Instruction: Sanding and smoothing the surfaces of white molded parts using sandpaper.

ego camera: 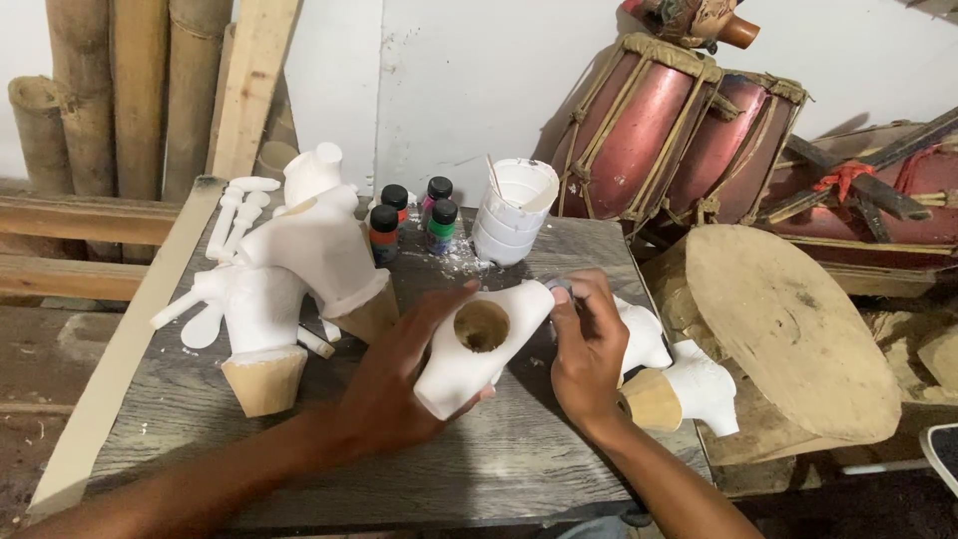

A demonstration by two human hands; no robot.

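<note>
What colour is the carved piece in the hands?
White, with a bare wood hole; head view: carved piece.

L hand (394, 384) cupped, gripping; R hand (589, 349) pinching.

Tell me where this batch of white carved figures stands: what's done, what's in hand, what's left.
Done: several white-coated figures stand on the grey table, with loose white parts beside them. In hand: the left hand holds a white hollow piece while the right hand works at its upper end with something small and grey. Left: no colour shows on any figure, and the paint bottles are all capped.
</note>
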